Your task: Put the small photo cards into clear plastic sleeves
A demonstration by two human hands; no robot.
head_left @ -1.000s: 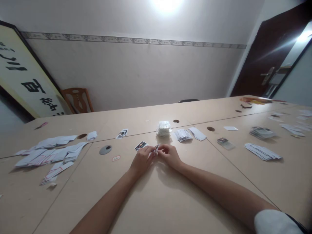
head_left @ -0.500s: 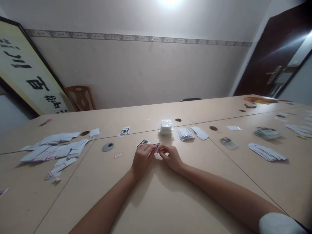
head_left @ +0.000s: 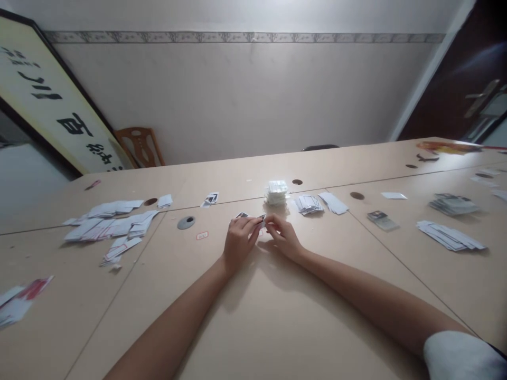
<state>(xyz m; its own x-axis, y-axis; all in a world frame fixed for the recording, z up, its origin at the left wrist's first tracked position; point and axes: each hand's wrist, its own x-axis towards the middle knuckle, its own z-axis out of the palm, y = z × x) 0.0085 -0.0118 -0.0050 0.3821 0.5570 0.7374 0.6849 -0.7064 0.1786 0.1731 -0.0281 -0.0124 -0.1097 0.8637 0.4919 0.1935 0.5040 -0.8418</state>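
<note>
Near the middle of the table, my left hand (head_left: 241,236) is closed on a small dark picture card (head_left: 262,218), which is tilted and mostly covered by the fingers. Close beside it on the right, my right hand (head_left: 283,235) has its thumb and fingers bent together at the card's right edge. What lies between those fingertips is too small to make out. A second picture card (head_left: 242,215) peeks out behind my left fingers. Left of my left hand, a small red-bordered label (head_left: 202,236) lies flat.
A stack of clear plastic cases (head_left: 276,192) stands beyond my hands, with white paper slips (head_left: 309,204) to its right. Large paper piles (head_left: 106,224) spread at the left. Sleeved cards (head_left: 382,220) and more slips (head_left: 449,235) lie right. A grey grommet (head_left: 186,222) sits left of centre.
The camera view has shifted, bringing red and white papers into sight at the lower left. The card between my hands is tilted more and shows less of its face.
</note>
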